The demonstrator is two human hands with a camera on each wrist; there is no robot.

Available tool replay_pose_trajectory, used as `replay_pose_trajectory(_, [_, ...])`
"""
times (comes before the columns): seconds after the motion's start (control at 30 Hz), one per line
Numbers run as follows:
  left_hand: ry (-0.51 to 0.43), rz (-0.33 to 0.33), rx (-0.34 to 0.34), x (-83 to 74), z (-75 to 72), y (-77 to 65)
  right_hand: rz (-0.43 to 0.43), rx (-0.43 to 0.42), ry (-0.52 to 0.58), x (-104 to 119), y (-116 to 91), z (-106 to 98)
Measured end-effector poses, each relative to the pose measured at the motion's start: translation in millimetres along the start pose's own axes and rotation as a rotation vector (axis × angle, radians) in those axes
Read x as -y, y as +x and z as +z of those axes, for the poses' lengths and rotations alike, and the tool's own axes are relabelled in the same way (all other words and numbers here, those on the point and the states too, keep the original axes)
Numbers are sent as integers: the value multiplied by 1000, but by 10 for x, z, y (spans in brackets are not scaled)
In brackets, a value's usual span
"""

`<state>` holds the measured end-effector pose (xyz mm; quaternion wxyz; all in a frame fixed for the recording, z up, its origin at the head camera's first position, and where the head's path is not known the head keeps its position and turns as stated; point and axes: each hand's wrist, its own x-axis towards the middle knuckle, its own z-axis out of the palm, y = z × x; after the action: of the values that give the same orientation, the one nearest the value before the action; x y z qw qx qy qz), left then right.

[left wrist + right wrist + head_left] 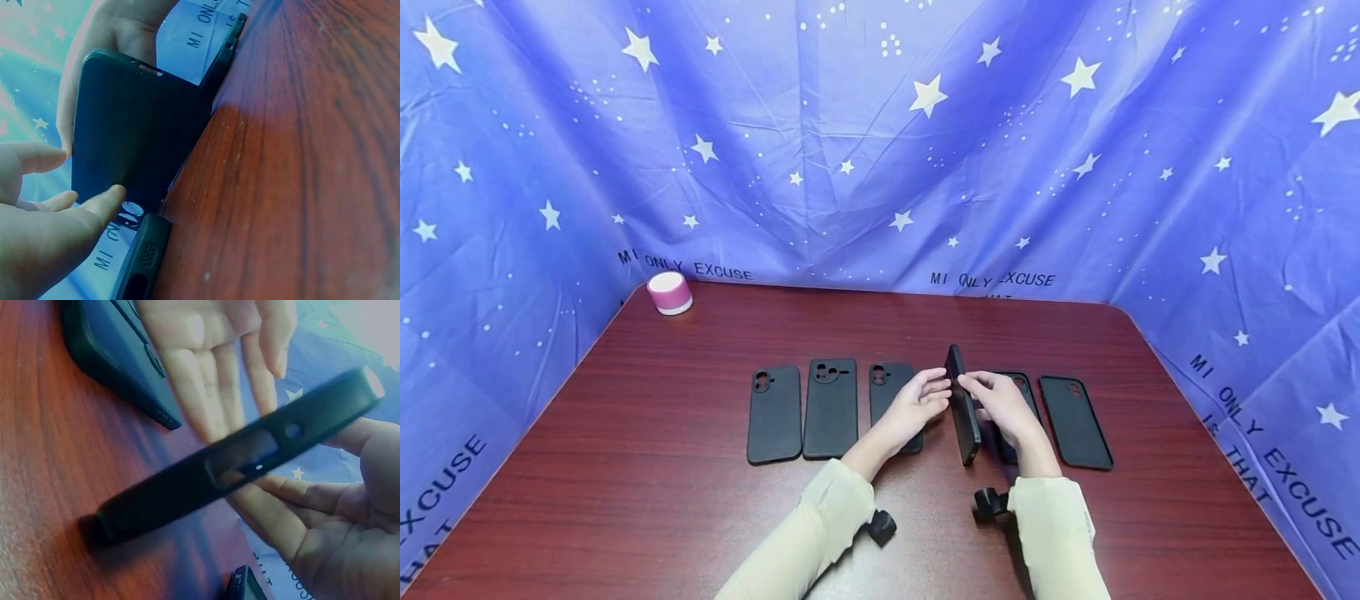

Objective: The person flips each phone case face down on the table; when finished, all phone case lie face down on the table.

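phone case (965, 425) held on edge between two hands, over the counter (685, 417). its long axis runs away from the person, the near end set slightly to the right; the slotted short end faces the person, the end with camera openings points away. whether the lower edge touches the counter cannot be told. the right hand (1006, 408) has its grip closed in a pinch at the upper edge; the left hand (906, 412) has its grip loose, fingers nearly straight, tips against the case. three flat cases (775, 417) lie to the left, two others (1077, 422) to the right.
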<state>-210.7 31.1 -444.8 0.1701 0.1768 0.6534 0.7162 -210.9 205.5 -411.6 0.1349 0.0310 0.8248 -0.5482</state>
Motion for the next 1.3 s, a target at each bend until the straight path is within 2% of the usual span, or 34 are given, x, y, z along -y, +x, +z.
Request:
replay_pose_trajectory(0.27, [60,-29,-25,4,26,-14,-19,-66,51,-20,-15,-78])
replay_pose_trajectory(0.43, [91,-37,-40,0,26,-22,-5,-98,25,-47,-20,-109])
replay_pose_trajectory(0.67, [145,-61,-47,-39,36,-37,48,-133,-98,-82,-9,-113])
replay_pose_trajectory(0.8, [148,-83,-43,-56,47,-42,46,-142,-221,-104,-2,-90])
replay_pose_trajectory(0.97, [206,-116,-56,-35,46,-40,36,-153,-384,-132,20,-66])
replay_pose_trajectory(1.3, [249,-120,-66,-42,38,-47,13,-202,-507,-80,32,-26])
